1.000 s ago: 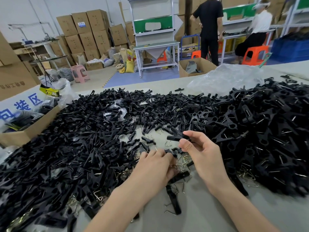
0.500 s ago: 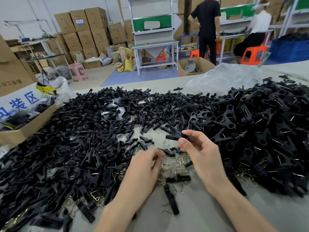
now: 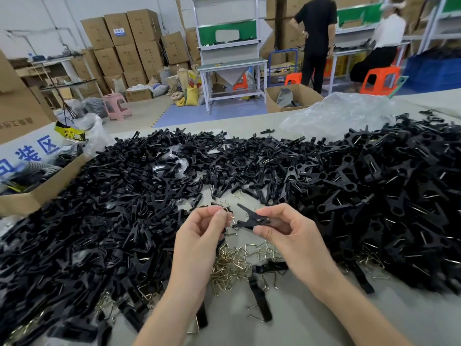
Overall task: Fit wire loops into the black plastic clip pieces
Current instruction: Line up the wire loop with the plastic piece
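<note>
My right hand [image 3: 287, 236] pinches a black plastic clip [image 3: 250, 219] between thumb and fingers, its two jaws spread and pointing left. My left hand [image 3: 199, 233] is raised beside it and pinches a small metal wire loop [image 3: 230, 216] at the fingertips, a short gap from the clip's jaws. Below the hands lies a heap of loose wire loops [image 3: 239, 260] on the grey table. A wide pile of black clip pieces [image 3: 112, 208] covers the table to the left and behind, and a second pile of clips with wire [image 3: 386, 196] rises on the right.
An open cardboard box [image 3: 37, 193] stands at the left table edge. Crumpled clear plastic [image 3: 334, 116] lies at the back right. Single black clip pieces [image 3: 259, 298] lie near the front. Beyond the table are stacked cartons, workbenches, stools and two people.
My left hand lifted off the loop heap with a wire loop. My right hand turned the clip and brought it nearer, so both hands now meet above the table.
</note>
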Tool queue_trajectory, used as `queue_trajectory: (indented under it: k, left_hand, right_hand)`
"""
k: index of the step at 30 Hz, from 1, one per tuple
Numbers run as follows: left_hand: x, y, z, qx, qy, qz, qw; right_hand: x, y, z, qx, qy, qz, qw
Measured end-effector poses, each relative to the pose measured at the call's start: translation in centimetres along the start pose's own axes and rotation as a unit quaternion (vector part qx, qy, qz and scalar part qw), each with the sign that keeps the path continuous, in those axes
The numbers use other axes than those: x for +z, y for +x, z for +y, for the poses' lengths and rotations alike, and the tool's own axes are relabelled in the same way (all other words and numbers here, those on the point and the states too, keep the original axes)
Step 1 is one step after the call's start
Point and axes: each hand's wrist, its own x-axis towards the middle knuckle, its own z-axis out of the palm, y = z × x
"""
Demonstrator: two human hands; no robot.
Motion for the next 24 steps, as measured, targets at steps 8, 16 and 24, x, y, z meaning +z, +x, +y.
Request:
queue_trajectory:
  k: [8,16,24]
  left_hand:
    - [1.4,-0.4,-0.3,-0.052,-0.095,0.008,0.994]
    - [2.2,-1.0,-0.7,-0.068,-0.128,0.049,0.988]
    - [2.3,-1.4,-0.6,-0.071,-0.137,0.036,0.987]
  right_hand:
    - [0.6,-0.2,0.4,-0.007,-0.003,-0.009,1.000]
    - [0.8,-0.3,0.6,-0.018,-0.009,-0.013,1.000]
    - [0.7,-0.4,0.5,-0.025,-0.007,-0.021,0.999]
